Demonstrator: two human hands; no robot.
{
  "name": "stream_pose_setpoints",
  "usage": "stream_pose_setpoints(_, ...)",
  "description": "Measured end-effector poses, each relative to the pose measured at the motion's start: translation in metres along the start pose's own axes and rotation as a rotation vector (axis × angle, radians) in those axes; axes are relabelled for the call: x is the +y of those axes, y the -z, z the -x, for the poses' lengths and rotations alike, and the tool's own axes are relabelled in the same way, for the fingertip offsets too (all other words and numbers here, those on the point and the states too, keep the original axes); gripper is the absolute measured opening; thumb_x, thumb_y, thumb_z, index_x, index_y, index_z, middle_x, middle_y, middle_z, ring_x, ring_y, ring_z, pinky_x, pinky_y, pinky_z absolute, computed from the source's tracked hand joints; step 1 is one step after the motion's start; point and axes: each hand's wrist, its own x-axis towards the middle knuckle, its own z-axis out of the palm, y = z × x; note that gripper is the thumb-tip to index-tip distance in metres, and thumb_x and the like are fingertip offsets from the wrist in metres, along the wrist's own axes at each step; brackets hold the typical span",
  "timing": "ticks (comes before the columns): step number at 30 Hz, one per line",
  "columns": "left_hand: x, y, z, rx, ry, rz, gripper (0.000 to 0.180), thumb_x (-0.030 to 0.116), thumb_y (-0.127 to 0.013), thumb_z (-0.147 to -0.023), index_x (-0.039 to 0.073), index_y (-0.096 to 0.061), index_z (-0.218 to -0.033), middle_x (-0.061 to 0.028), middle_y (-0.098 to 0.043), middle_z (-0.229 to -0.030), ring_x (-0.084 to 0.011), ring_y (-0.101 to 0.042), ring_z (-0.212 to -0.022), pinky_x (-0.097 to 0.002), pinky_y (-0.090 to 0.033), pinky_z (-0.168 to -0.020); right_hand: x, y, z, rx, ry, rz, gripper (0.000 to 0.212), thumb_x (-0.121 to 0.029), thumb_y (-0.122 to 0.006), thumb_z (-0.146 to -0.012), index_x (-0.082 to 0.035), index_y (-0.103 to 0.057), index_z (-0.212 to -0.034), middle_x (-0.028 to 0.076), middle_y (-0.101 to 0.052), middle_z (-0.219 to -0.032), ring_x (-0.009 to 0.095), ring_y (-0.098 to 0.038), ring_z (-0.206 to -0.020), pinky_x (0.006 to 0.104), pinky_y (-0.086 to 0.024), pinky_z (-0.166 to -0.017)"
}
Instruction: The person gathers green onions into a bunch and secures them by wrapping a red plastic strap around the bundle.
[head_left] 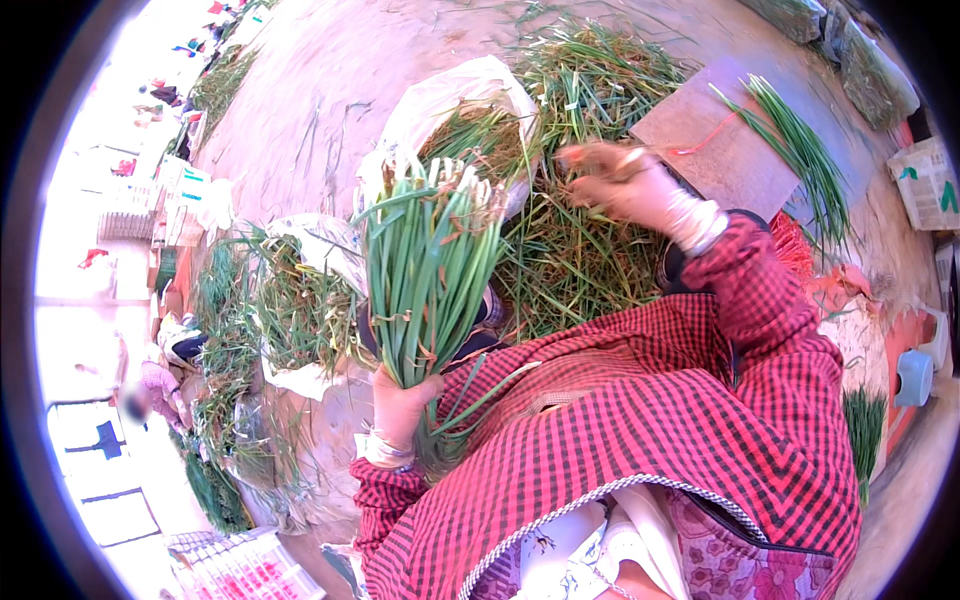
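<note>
My left hand (402, 408) is closed round the lower part of a thick bunch of garlic chives (425, 275). The bunch stands nearly upright, pale root ends at the top and brown dry bits among them; a few leaves bend down over my lap. Up to the right, my right hand (612, 180) hovers over a heap of loose leaves and trimmings (590, 255). It is blurred by motion, but its fingers look apart and I see nothing in them. Beyond it, a smaller sheaf of chives (800, 150) lies on a flat board (715, 135), with a thin red string (700, 145).
A white sack (470, 85) with dry trimmings stands open behind the bunch. More greens (300, 310) lie on plastic at left. Red strings (790, 245) hang right of my sleeve. A light-blue plastic object (913, 378) and a pale crate (925, 185) stand at far right.
</note>
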Motion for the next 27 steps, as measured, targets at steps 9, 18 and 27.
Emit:
stream_pose_setpoints(9, 0.017, -0.03, 0.0, -0.041, 0.035, 0.138, 0.041, -0.011, -0.071, -0.067, 0.0, -0.064, -0.106, -0.0048, -0.069, -0.098, -0.0132, -0.066, -0.081, -0.0276, -0.054, -0.073, -0.022, -0.081, -0.011, -0.106, -0.012, 0.04, 0.031, -0.023, -0.066, -0.092, -0.009, -0.063, -0.119, 0.001, -0.064, -0.077, 0.01, -0.058, -0.055, 0.0252, -0.048, -0.052)
stream_pose_setpoints(18, 0.03, -0.031, 0.002, -0.14, 0.043, 0.043, 0.04, -0.009, -0.072, -0.068, 0.001, -0.066, -0.106, -0.0024, -0.07, -0.097, -0.011, -0.065, -0.086, -0.026, -0.052, -0.078, 0.005, -0.041, 0.002, 0.144, 0.097, 0.877, 0.019, -0.021, -0.06, -0.086, -0.012, -0.063, -0.102, 0.012, -0.067, -0.093, 0.032, -0.067, -0.085, 0.0426, -0.054, -0.072)
stream_pose_setpoints(27, 0.011, -0.01, 0.006, -0.121, 0.084, 0.0, 0.037, -0.008, -0.074, -0.067, 0.001, -0.067, -0.102, -0.0013, -0.069, -0.095, -0.0105, -0.064, -0.082, -0.0268, -0.051, -0.076, 0.083, 0.082, 0.002, 0.392, -0.435, 0.251, 0.02, -0.023, -0.063, -0.091, -0.004, -0.068, -0.096, 0.012, -0.07, -0.078, 0.019, -0.069, -0.069, 0.036, -0.053, -0.06)
